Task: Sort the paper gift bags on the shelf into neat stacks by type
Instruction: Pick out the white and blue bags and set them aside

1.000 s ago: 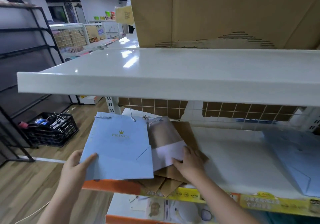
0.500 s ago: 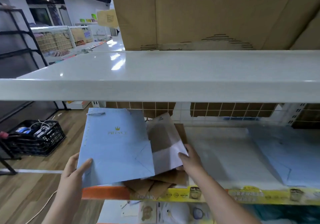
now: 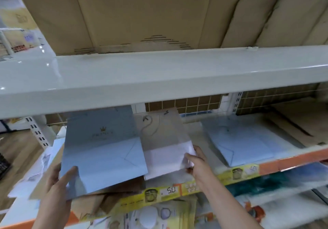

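Grip: left hand (image 3: 55, 191) is pinching the blue gift bag (image 3: 103, 150) at lower left; right hand (image 3: 196, 159) is clasping the brown-and-white bag (image 3: 165, 145).
Shelf (image 3: 204, 145): is carrying both bags centre-frame.
Blue stack (image 3: 239, 140): is lying at right.

Upper shelf (image 3: 159, 76) overhangs low, caps headroom over the lower shelf (image 3: 198, 140). Wire grid back panel (image 3: 195, 104) closes the rear. Bare strip btwn beige-and-white bag (image 3: 165, 140) and blue bag stack (image 3: 237, 143) at right: room for a hand. Left side blocked by blue crown bag (image 3: 103, 150) w/ brown bags (image 3: 106, 198) under it, jutting past the front edge.
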The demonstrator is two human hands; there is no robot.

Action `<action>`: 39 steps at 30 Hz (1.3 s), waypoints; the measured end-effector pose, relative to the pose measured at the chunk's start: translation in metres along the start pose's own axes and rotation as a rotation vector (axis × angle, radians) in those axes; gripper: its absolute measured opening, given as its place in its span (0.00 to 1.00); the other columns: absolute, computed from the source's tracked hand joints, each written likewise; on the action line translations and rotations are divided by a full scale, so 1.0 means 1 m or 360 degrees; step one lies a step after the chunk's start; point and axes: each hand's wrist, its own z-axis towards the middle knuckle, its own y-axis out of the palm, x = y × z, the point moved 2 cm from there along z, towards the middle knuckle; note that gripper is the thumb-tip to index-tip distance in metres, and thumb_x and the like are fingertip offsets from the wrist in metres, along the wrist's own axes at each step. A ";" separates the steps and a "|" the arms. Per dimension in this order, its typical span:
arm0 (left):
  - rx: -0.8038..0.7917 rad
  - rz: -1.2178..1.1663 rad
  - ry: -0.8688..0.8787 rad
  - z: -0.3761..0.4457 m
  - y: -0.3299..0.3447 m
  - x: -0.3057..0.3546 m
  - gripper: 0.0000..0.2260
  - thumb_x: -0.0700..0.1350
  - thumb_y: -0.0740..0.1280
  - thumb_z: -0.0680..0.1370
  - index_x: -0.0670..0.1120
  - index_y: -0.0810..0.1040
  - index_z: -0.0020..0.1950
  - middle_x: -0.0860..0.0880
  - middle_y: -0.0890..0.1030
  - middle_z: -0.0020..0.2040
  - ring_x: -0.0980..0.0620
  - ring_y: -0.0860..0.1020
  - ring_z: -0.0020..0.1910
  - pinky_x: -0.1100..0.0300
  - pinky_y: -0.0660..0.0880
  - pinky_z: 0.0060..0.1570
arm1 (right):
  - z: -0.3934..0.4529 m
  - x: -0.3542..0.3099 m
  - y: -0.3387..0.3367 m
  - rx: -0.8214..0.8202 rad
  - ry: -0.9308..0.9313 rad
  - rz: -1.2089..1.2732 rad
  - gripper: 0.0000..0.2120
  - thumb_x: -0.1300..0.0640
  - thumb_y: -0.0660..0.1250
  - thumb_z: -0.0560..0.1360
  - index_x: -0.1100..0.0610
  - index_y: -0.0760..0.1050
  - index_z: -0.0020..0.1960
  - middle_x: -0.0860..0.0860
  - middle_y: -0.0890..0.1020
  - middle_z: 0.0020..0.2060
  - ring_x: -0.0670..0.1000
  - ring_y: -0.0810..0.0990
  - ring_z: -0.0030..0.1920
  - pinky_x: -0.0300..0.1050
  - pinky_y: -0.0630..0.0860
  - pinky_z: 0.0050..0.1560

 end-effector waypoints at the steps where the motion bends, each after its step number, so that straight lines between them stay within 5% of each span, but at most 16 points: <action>1: -0.0003 -0.0012 -0.0008 -0.005 0.015 -0.003 0.13 0.39 0.62 0.78 0.48 0.75 0.62 0.47 0.80 0.53 0.56 0.82 0.38 0.61 0.79 0.35 | 0.000 -0.003 -0.015 0.0019 -0.0012 0.0017 0.14 0.67 0.62 0.76 0.50 0.74 0.54 0.54 0.81 0.47 0.55 0.78 0.43 0.42 0.71 0.36; 7: 0.0051 -0.0096 -0.0111 -0.044 0.092 -0.018 0.08 0.39 0.63 0.79 0.52 0.74 0.48 0.51 0.77 0.45 0.52 0.78 0.37 0.66 0.76 0.26 | -0.005 -0.024 -0.106 0.0106 -0.0042 0.0111 0.13 0.67 0.63 0.76 0.52 0.74 0.55 0.55 0.80 0.46 0.54 0.78 0.40 0.41 0.72 0.30; 10: 0.0008 -0.0098 -0.0155 -0.068 0.132 -0.034 0.07 0.40 0.63 0.79 0.52 0.76 0.50 0.52 0.79 0.45 0.52 0.78 0.40 0.62 0.79 0.31 | -0.004 -0.039 -0.163 0.0174 -0.0037 0.0121 0.12 0.67 0.64 0.76 0.52 0.75 0.54 0.56 0.79 0.45 0.54 0.77 0.36 0.39 0.72 0.24; 13: -0.0003 -0.0033 -0.0168 -0.092 0.171 -0.048 0.09 0.40 0.64 0.79 0.47 0.75 0.59 0.56 0.80 0.34 0.57 0.79 0.31 0.63 0.77 0.27 | -0.005 -0.053 -0.219 0.0219 -0.0049 0.0136 0.12 0.67 0.63 0.76 0.52 0.75 0.53 0.56 0.79 0.43 0.55 0.77 0.37 0.40 0.73 0.25; 18: 0.0051 -0.0043 -0.0210 -0.134 0.235 -0.072 0.11 0.41 0.65 0.78 0.49 0.75 0.60 0.44 0.79 0.56 0.46 0.78 0.45 0.54 0.74 0.42 | -0.008 -0.073 -0.305 0.0275 -0.0103 0.0081 0.11 0.66 0.63 0.77 0.51 0.76 0.50 0.55 0.80 0.46 0.54 0.77 0.40 0.42 0.73 0.30; 25: 0.0017 -0.0029 -0.0312 -0.174 0.319 -0.100 0.09 0.42 0.65 0.79 0.51 0.71 0.58 0.48 0.77 0.48 0.48 0.76 0.41 0.55 0.74 0.33 | -0.014 -0.098 -0.405 0.0423 -0.0123 0.0089 0.12 0.67 0.63 0.76 0.50 0.75 0.47 0.53 0.78 0.43 0.55 0.75 0.40 0.43 0.73 0.31; 34: -0.0142 0.0187 -0.0315 -0.164 0.412 -0.150 0.16 0.40 0.65 0.79 0.45 0.70 0.65 0.44 0.78 0.56 0.42 0.76 0.51 0.49 0.72 0.49 | 0.004 -0.113 -0.478 0.0527 -0.0056 0.0152 0.13 0.66 0.62 0.77 0.52 0.73 0.56 0.54 0.77 0.49 0.59 0.76 0.48 0.49 0.74 0.40; 39: -0.0238 0.0318 -0.0312 -0.156 0.462 -0.166 0.13 0.40 0.66 0.78 0.48 0.71 0.61 0.45 0.77 0.55 0.46 0.76 0.46 0.54 0.71 0.43 | 0.029 -0.123 -0.505 0.0525 -0.0016 0.0147 0.11 0.66 0.63 0.77 0.53 0.74 0.55 0.55 0.77 0.49 0.60 0.77 0.47 0.53 0.75 0.44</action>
